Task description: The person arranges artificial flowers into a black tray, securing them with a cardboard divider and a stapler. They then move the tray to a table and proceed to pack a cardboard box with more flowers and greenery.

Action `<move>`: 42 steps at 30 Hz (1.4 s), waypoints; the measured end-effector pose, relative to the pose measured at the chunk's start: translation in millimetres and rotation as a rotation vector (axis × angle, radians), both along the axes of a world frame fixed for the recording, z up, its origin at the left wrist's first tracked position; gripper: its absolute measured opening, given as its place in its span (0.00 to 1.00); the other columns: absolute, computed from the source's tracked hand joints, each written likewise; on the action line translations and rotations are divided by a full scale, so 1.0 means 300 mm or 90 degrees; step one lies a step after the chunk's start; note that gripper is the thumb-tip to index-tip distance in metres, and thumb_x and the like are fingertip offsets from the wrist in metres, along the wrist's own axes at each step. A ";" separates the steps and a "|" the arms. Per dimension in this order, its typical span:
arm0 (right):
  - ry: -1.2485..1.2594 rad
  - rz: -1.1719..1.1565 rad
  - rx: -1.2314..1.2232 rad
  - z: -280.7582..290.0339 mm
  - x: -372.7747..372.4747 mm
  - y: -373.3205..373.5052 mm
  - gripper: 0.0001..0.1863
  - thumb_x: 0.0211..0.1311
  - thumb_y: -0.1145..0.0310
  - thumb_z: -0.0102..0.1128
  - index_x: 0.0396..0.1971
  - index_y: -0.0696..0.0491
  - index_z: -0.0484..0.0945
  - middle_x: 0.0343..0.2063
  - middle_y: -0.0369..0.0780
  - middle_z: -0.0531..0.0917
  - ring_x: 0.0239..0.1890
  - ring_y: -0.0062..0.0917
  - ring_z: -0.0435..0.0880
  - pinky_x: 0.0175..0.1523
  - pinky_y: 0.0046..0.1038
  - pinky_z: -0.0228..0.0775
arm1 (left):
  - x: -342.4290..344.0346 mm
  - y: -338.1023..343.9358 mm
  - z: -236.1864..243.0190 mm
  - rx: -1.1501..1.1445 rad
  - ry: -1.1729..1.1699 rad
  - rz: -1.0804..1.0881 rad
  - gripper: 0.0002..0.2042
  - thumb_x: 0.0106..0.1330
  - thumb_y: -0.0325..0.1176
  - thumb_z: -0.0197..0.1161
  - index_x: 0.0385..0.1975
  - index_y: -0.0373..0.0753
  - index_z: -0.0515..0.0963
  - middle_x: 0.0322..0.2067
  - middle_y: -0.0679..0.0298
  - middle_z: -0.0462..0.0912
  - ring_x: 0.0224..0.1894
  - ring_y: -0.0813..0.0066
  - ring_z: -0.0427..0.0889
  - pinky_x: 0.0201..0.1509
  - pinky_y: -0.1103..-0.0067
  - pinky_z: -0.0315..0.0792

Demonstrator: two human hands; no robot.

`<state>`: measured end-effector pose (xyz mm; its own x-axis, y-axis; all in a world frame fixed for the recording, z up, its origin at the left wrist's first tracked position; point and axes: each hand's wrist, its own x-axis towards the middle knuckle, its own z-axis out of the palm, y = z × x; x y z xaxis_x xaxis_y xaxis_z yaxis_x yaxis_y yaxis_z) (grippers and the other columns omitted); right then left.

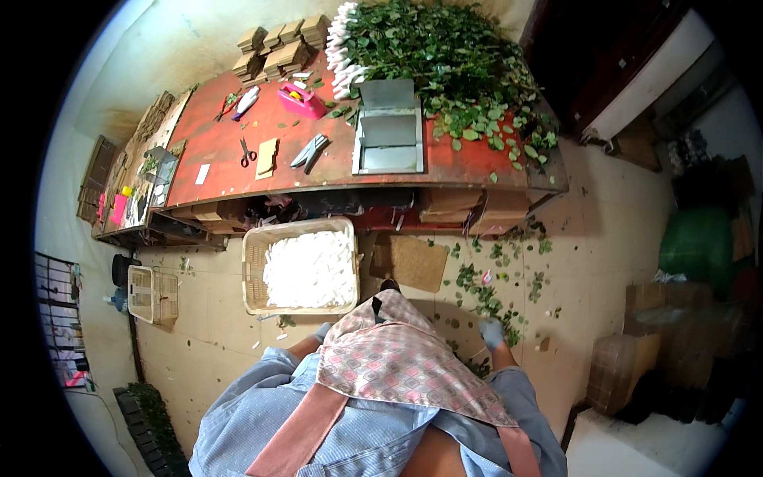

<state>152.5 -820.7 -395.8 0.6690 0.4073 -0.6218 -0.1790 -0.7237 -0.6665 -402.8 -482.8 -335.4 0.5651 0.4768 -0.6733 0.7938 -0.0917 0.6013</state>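
Note:
My left hand [322, 332] hangs low at my left side in a grey-blue glove, partly covered by the checked pink apron [397, 358]. Its fingers are hidden. On the other side my right hand [492, 331], gloved alike, hangs above the leaf-strewn floor; its fingers are too small to make out. Nearest my left hand is a cream plastic crate [248, 274] heaped with small white pieces [310, 270]. In front stands a red-topped table [226, 159] carrying a metal box-like stand [388, 147], a grey-handled stapler-like tool [310, 153], black scissors [248, 153] and a pink tape dispenser [302, 102].
Leafy stems with white-wrapped ends [445, 56] cover the table's far right. Cardboard stacks [284, 54] stand at its back. A flat brown board [409, 262] lies before my feet. Another crate [153, 294] sits left; cartons [624, 370] stand right.

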 end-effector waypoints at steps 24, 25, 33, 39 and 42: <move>-0.198 0.335 -0.149 0.513 0.277 1.222 0.26 0.59 0.64 0.61 0.59 0.53 0.75 0.55 0.50 0.82 0.57 0.45 0.81 0.60 0.44 0.74 | 0.737 0.852 0.308 -0.194 -0.019 0.255 0.21 0.74 0.41 0.60 0.60 0.32 0.78 0.43 0.58 0.87 0.37 0.72 0.85 0.41 0.76 0.78; -0.256 0.346 -0.134 0.493 0.294 1.284 0.26 0.59 0.65 0.61 0.59 0.53 0.75 0.56 0.49 0.81 0.58 0.45 0.80 0.60 0.44 0.73 | 0.720 0.854 0.309 -0.215 -0.017 0.274 0.21 0.75 0.41 0.60 0.60 0.32 0.77 0.43 0.58 0.87 0.37 0.72 0.85 0.41 0.76 0.78; -0.471 0.513 -0.088 0.097 0.401 1.515 0.18 0.62 0.65 0.58 0.50 0.54 0.82 0.50 0.49 0.85 0.55 0.44 0.81 0.56 0.45 0.73 | 0.321 0.535 0.321 -0.269 0.059 0.348 0.18 0.78 0.40 0.58 0.58 0.33 0.78 0.44 0.56 0.87 0.38 0.69 0.86 0.42 0.75 0.80; -0.689 0.906 -0.145 -0.005 0.499 1.406 0.16 0.61 0.64 0.59 0.47 0.51 0.86 0.49 0.46 0.86 0.54 0.41 0.82 0.53 0.45 0.74 | 0.326 0.038 0.402 -0.241 0.213 0.348 0.19 0.78 0.41 0.57 0.58 0.31 0.77 0.44 0.56 0.87 0.41 0.69 0.86 0.45 0.75 0.81; -0.820 1.026 -0.120 0.067 0.558 1.435 0.16 0.61 0.63 0.59 0.45 0.50 0.87 0.48 0.44 0.86 0.53 0.40 0.82 0.52 0.45 0.74 | 0.391 -0.031 0.417 -0.228 0.201 0.329 0.20 0.78 0.41 0.57 0.59 0.31 0.77 0.45 0.55 0.87 0.41 0.69 0.86 0.45 0.75 0.80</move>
<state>319.8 -390.2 -375.5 -0.1523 0.9455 -0.2877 0.9505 0.2199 0.2194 -285.3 -492.2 -210.2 0.0776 0.3497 -0.9337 0.8240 0.5047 0.2575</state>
